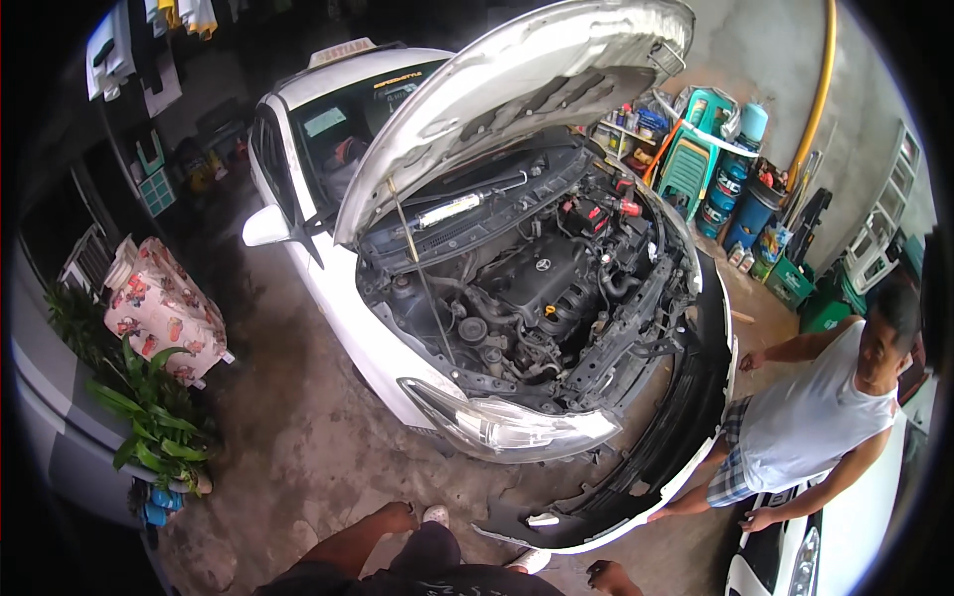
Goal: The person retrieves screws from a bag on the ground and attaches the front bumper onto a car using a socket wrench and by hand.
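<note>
Bumper (693,412) lies on floor (298,417), along front edge of white car (537,283) | left hand (399,517) loosely curled, right hand (606,576) bent, both near bumper's closest end | whether they hold something: cannot tell

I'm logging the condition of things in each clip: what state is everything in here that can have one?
Left hand: loosely curled, nothing visible in it
Right hand: nothing visible in it, partly cut off by the frame
Front bumper: pulled away from the car's front, floor showing between
Hood: raised, propped on a rod
Headlight: seated in the front corner
Side mirror: folded out
Green stools: stacked
</note>
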Motion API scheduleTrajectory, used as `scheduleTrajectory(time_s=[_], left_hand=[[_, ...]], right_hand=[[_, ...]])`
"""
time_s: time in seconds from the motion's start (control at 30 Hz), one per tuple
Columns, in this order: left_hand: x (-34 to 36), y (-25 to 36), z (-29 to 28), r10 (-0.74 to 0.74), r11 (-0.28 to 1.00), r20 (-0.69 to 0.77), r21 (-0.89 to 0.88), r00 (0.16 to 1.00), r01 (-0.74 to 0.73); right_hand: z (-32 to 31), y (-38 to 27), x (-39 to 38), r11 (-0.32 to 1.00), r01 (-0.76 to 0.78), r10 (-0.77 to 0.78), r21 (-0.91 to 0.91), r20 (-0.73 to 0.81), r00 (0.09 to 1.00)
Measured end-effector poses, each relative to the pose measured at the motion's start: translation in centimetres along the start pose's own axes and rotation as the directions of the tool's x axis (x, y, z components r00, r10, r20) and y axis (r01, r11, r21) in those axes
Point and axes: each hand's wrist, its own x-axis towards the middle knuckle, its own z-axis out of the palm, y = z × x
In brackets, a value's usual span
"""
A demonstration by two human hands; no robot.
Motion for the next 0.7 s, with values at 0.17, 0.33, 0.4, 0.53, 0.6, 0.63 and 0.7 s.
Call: scheduleTrajectory(time_s=[0.17, 0.33, 0.4, 0.53, 0.6, 0.63, 0.7], left_hand=[[-1.4, -0.6, -7.0, -0.015, 0.995, -0.167, -0.102, 0.986, -0.002], [6.3, 1.7, -28.3, 0.091, 0.973, -0.702, -0.089, 0.706, -0.214], [12.6, 6.4, -38.7, 0.188, 0.956, -0.778, 0.006, 0.599, -0.292], [23.6, 11.7, -54.0, 0.163, 0.968, -0.821, 0.026, 0.547, -0.248], [28.0, 8.7, -58.4, 0.112, 0.97, -0.958, 0.048, 0.266, -0.237], [30.0, 9.4, -59.7, 0.119, 0.962, -0.968, 0.056, 0.223, -0.268], [33.0, 10.2, -60.7, 0.107, 0.954, -0.955, 0.021, 0.276, -0.298]], right_hand=[[-9.8, -9.0, 4.5, 0.762, -0.634, 0.58, 0.129, 0.296, 0.759], [-6.5, -11.5, 6.7, 0.48, -0.807, 0.763, 0.343, 0.291, 0.577], [-2.9, -12.3, 3.5, 0.788, -0.6, 0.615, -0.139, 0.12, 0.78], [4.4, -16.9, 3.4, 0.969, -0.185, 0.196, -0.164, 0.056, 0.979], [3.1, -23.4, 9.5, 0.911, -0.413, 0.404, 0.013, 0.179, 0.897], [2.1, -24.9, 10.5, 0.927, -0.373, 0.361, 0.041, 0.171, 0.917], [-0.6, -27.1, 12.4, 0.935, -0.35, 0.338, 0.055, 0.156, 0.928]])
